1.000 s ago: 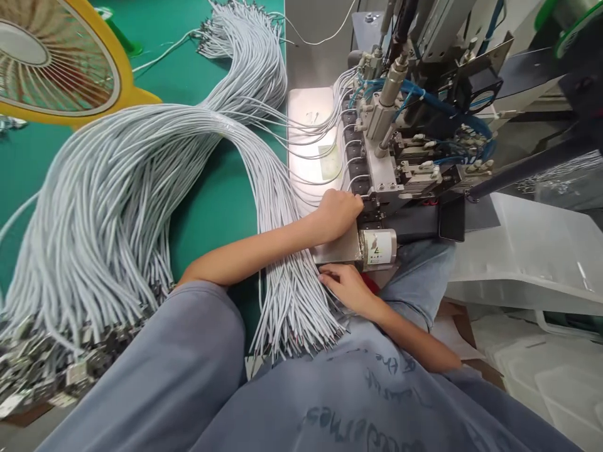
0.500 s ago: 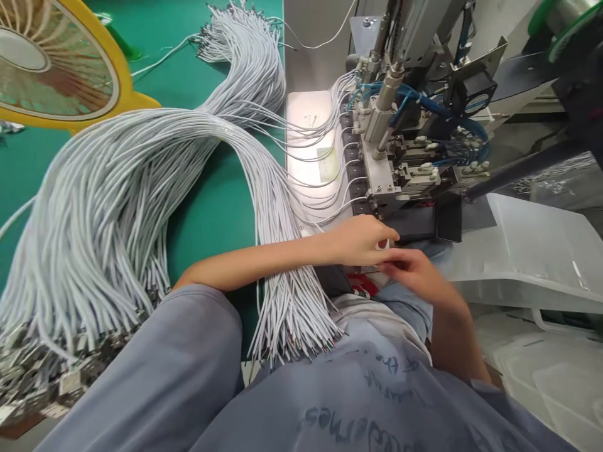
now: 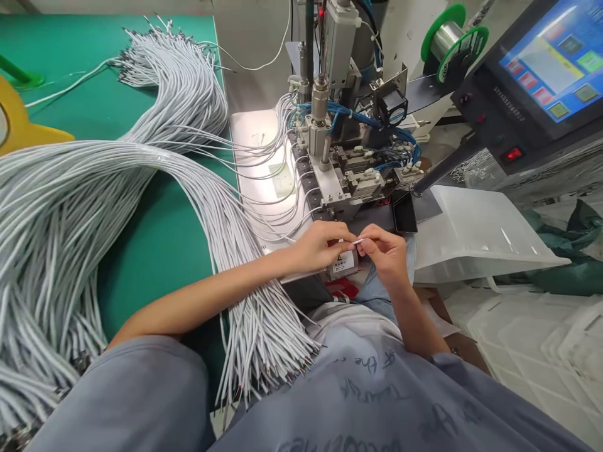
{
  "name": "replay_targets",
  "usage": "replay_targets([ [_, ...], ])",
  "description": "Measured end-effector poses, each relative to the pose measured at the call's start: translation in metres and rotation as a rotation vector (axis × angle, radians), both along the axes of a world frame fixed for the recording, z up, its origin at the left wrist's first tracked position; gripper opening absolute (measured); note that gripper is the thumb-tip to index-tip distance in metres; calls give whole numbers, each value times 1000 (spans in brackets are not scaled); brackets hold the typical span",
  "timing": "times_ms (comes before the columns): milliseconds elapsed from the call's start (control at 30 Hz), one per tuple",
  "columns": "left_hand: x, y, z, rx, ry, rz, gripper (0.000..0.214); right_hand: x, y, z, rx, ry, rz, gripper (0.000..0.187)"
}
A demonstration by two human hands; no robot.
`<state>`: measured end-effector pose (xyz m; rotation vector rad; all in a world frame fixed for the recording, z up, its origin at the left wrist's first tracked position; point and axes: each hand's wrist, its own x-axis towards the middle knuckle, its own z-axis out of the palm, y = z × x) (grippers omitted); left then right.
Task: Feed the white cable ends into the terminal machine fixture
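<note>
In front of the machine, my left hand (image 3: 320,246) is closed in a pinch on a white cable (image 3: 358,241), whose short end shows between the two hands. My right hand (image 3: 386,252) meets it from the other side, thumb and fingertips pressed on the tip of that cable. What the fingertips cover is hidden. Under my left forearm hangs a thick bundle of white cables (image 3: 264,339), its stripped ends fanned out by my lap. Several single cables run into the row of dark clamps (image 3: 308,182) on the machine (image 3: 330,169), just beyond my left hand.
A larger cable bundle (image 3: 61,207) covers the green table mat (image 3: 155,251) on the left, beside a yellow fan (image 3: 28,122). A solder wire spool (image 3: 447,43), a touch screen (image 3: 560,59) and a white plastic tray (image 3: 480,235) stand right. A small black bin (image 3: 404,212) is near my right hand.
The camera view has swung to the right, bringing the screen into view. My right hand, blurred before, is now steady with its fingertips on the cable end by my left hand.
</note>
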<state>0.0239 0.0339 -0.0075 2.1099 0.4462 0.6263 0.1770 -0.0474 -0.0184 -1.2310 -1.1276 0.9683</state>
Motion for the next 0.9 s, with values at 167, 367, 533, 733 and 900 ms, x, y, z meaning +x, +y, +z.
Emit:
replay_targets([
  [167, -1, 0, -1, -9, 24, -13, 23, 8, 5, 7, 17, -151, 54, 18],
  [367, -4, 3, -3, 206, 72, -46, 31, 20, 11, 15, -29, -375, 84, 19],
  [533, -2, 0, -9, 235, 33, -3, 27, 10, 11, 2, 46, -263, -48, 21],
  [733, 0, -3, -9, 323, 55, 89, 24, -8, 8, -5, 131, -391, -243, 22],
  [900, -4, 3, -10, 698, 277, 119, 22, 2, 16, 3, 115, -619, -111, 22],
])
